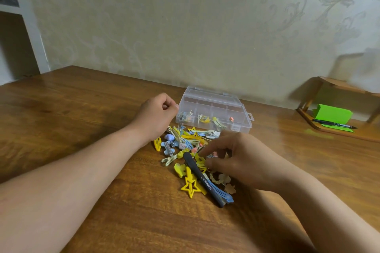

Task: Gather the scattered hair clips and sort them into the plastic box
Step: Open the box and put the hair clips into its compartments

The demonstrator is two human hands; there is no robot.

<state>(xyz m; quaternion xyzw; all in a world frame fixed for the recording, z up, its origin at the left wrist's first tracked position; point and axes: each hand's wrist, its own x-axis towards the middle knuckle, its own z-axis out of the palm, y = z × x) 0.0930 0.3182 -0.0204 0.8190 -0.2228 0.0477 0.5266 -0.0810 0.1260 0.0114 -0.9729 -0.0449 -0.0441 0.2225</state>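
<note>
The left hand [157, 112] is curled shut at the clear plastic box's [213, 109] near left corner, possibly pinching something small. The right hand [232, 158], fingers spread, rests on the hair clips [191, 156] heaped on the table [82, 109] just before the box.

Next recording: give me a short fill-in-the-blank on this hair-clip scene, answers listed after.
1. The clear plastic compartment box sits on the wooden table just beyond the pile of ____.
2. The long dark blue clip lies partly over a yellow ____-shaped clip.
3. The left hand is curled beside the box's ____ end.
4. The right hand reaches into the pile.

Answers: hair clips; star; left
</note>
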